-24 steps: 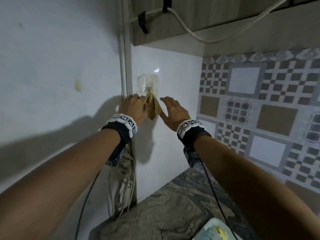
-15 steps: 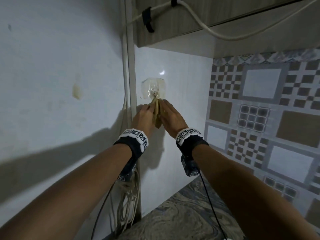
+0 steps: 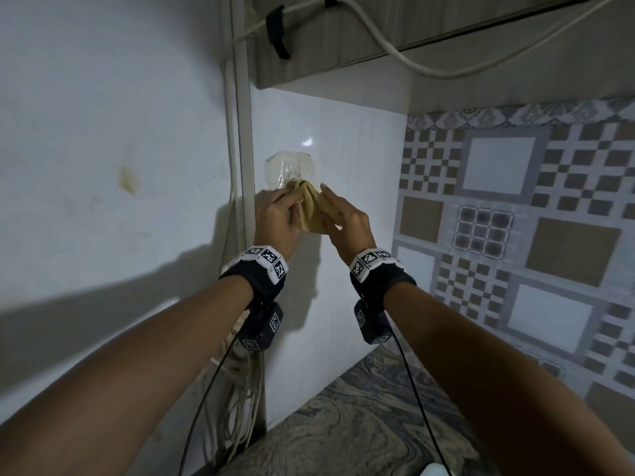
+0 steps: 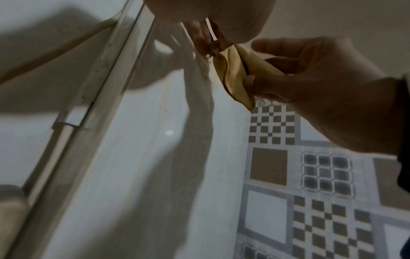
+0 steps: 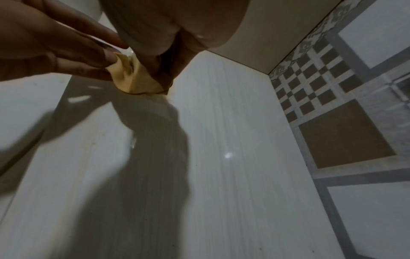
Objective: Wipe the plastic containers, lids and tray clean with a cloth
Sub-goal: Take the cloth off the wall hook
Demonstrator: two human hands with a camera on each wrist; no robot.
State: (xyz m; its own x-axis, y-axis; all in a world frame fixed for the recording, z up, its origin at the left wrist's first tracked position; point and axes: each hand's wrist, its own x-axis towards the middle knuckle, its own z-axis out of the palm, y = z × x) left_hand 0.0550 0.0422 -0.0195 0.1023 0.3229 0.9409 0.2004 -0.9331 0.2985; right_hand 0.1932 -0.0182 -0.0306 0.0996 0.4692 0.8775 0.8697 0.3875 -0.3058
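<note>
A small yellow cloth [image 3: 311, 213] is bunched between both my hands, just below a clear adhesive hook [image 3: 287, 168] stuck on the white wall panel. My left hand [image 3: 290, 201] pinches the cloth's upper left part close to the hook. My right hand [image 3: 328, 204] grips its right side between thumb and fingers. The left wrist view shows the right hand [image 4: 261, 70] pinching the folded cloth [image 4: 230, 77]. In the right wrist view the left hand's fingertips [image 5: 108, 56] press on the cloth [image 5: 133, 80]. No plastic containers or lids are in view.
A marbled countertop [image 3: 360, 424] lies below, with a white tray corner [image 3: 434, 470] at the bottom edge. Loose cables [image 3: 240, 389] hang by a vertical conduit [image 3: 245, 132] on the left. A cabinet [image 3: 343, 29] overhangs above; patterned tiles [image 3: 515, 218] cover the right wall.
My right hand, open and apart from the hanging cloth before, has closed in and taken hold of it. Both hands now bunch the cloth below the hook.
</note>
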